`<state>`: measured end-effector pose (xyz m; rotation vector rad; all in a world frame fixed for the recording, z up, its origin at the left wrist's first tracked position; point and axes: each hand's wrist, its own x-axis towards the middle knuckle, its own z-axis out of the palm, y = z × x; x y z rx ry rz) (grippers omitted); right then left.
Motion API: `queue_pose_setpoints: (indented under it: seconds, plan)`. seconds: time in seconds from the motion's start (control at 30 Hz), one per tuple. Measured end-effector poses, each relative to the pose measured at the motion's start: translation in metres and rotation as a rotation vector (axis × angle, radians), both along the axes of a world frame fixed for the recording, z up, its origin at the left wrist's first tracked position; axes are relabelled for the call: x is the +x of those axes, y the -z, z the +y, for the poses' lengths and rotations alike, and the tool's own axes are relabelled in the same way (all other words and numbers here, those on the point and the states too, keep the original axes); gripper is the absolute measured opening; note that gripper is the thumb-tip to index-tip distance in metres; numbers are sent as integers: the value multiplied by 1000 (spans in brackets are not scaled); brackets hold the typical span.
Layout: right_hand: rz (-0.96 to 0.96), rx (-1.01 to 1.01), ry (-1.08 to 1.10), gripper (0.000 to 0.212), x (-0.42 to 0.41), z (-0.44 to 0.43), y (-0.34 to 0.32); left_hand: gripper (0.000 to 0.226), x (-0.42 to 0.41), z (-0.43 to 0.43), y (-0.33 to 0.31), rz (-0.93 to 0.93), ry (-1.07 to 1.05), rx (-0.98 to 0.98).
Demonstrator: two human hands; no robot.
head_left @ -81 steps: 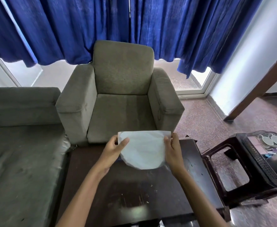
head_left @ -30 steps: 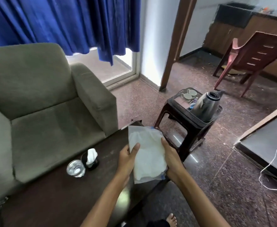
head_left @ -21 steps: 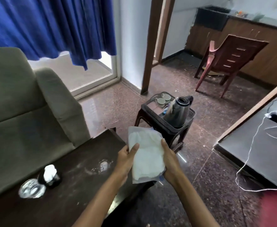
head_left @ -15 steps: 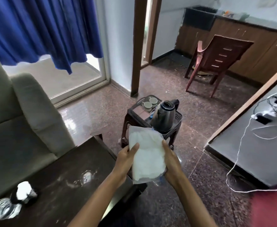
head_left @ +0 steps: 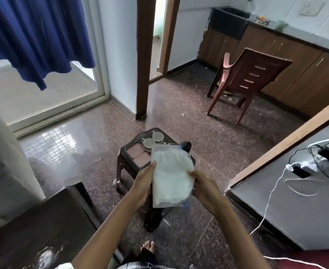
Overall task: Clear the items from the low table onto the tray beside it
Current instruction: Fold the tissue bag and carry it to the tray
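Head camera looked down on a clear plastic bag point(head_left: 170, 177) of white material, held upright in the air between both hands, clear of the low table point(head_left: 43, 220) at lower left. The left hand point(head_left: 144, 183) had its grip clamped on the bag's left edge, thumb laid up the front and fingers hidden behind. The right hand point(head_left: 204, 188) gripped the right edge the same way, its thumb tip on the front near mid-height.

In the view the bag overlapped the tray point(head_left: 138, 137), which sat on a dark plastic stool point(head_left: 119, 171) on the speckled floor. I could not tell whether the bag was right over the tray or short of it. On the tray stood two white cups point(head_left: 157, 136) and, nearer the person, two pinkish lidded boxes point(head_left: 134, 150). A kettle's dark top point(head_left: 186, 145) showed just past the bag's upper right corner.

A bare foot point(head_left: 148, 247) stood on the floor below the bag. A brown plastic chair point(head_left: 253, 80) stood well beyond the stool.
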<state>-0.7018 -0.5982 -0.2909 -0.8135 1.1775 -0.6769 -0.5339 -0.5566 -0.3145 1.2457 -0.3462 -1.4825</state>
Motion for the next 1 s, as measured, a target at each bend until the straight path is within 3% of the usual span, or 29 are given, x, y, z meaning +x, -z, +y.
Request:
queue_pose_setpoints:
  seconds: [0.3,0.43,0.53,0.6,0.67,0.73,1.0]
  plan:
    - [94,46,38,18,-37,-141,29,16,0,-115,8,-219,72,91]
    - [133,10,51,15,-42,-219,41,19,-2,-162,36,-607,57,72]
    - [213,-39,28,16,-43,-273,45,41,-10,-182,55,-993,170,159]
    - [306,-112,-18,19,-44,-304,51,72,-17,-192,65,-1099,340,250]
    - [388,-178,-98,15,-45,-330,66,94,-27,-199,78,-1157,543,359]
    - [462,-219,-202,8,-43,-345,85,98,-39,-203,87,-1160,619,445]
    - [615,-214,-568,17,-20,-372,168,94,-41,-201,92,-1128,493,513]
